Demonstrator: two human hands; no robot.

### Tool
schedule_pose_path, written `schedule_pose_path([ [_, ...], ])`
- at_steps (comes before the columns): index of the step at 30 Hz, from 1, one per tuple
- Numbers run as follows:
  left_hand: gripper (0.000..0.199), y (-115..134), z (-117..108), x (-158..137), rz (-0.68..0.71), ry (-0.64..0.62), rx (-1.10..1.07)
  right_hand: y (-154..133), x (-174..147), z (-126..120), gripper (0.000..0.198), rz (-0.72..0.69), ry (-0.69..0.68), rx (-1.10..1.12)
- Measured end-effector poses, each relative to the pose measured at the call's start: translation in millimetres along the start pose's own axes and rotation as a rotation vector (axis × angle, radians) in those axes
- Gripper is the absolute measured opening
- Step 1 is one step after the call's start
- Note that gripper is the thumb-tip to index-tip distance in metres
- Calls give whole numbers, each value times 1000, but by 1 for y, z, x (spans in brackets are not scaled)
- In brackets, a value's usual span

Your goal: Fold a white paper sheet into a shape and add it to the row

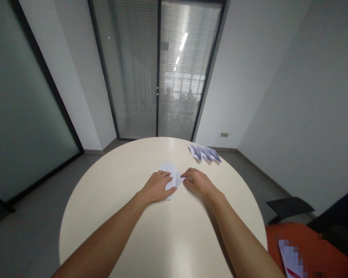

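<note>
Head view, only one I've got. White, partly folded sheet of paper lies near the middle of the round cream counter, between my two hands. My left hand lies over its left side, fingers spread and thumb apart, pinning it. My right hand has its fingers drawn in narrow at the pointed right-hand flap; can't tell if they pinch it or just press.

Handling, my judgement: next to no weight, limp as a single layer, stiffer along the folds. Likely slides on the smooth counter unless pinned. Tears or creases wrong if yanked. Best hold: flat fingers on the body, light thumb-and-finger grip on the flap's outer edge; don't grab mid-panel.

Hard to make out: left edge and part of the body are under my left hand, flap tip is behind my right fingers. Layer count unreadable. Upper part is pale on pale, so its outline is faint. Group of folded white paper pieces at the far right of the counter: they overlap or sit tight, so no firm count. Pale item with a red stripe on the orange-red chair seat is pixelated and cut off by the frame; can't identify it. Near edge of the counter is out of frame too.
</note>
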State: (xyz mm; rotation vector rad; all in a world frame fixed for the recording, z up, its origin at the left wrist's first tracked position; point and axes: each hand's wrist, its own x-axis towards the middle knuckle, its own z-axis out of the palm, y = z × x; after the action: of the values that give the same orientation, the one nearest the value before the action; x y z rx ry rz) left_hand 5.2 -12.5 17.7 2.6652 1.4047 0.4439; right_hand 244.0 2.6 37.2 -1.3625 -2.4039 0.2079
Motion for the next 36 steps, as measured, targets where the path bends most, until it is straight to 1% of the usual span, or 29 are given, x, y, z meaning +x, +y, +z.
schedule_pose_path([
  [2, 55, 4, -1, -1, -4, 0, 19, 0, 1, 0, 24, -23, 34, 30],
  [4, 54, 8, -1, -1, -12, 0, 38, -2, 1, 0, 18, -60, 71, 61],
  [8, 38, 8, 0, 0, 12, 11, 38, -7, 0, -1, 14, -129, 130, 114],
  [10, 33, 6, 1, 1, 21, 33, 16, -9, -1, -2, 14, -148, 141, 138],
  [13, 32, 1, 2, 2, 28, 69, -36, -8, -1, 1, 21, -131, 129, 161],
  [16, 34, -3, 2, 2, 40, 85, -89, 0, 0, 7, 39, -100, 99, 152],
  [17, 34, -4, 2, 2, 49, 84, -101, 3, 1, 9, 42, -101, 90, 140],
  [19, 34, -5, 2, 2, 82, 77, -116, 8, 2, 11, 42, -114, 64, 113],
  [21, 34, -5, 1, 2, 117, 72, -130, 10, 4, 11, 37, -131, 43, 89],
  [23, 33, -4, 0, 2, 116, 71, -144, 10, 5, 8, 32, -141, 27, 75],
  [25, 32, -3, -2, 2, 68, 82, -146, 8, 5, 5, 25, -121, 15, 66],
  [27, 32, -3, -4, 2, -8, 107, -135, 6, 4, 3, 22, -61, 11, 45],
  [30, 31, -4, -7, 2, -145, 178, -144, 5, 3, 0, 30, 53, 20, 20],
  [33, 29, -8, -8, 3, -290, 264, -226, 7, 3, -1, 31, 110, 62, 56],
  [36, 32, -15, -7, 6, -371, 363, -367, 9, 3, -2, 31, 142, 124, 116],
])
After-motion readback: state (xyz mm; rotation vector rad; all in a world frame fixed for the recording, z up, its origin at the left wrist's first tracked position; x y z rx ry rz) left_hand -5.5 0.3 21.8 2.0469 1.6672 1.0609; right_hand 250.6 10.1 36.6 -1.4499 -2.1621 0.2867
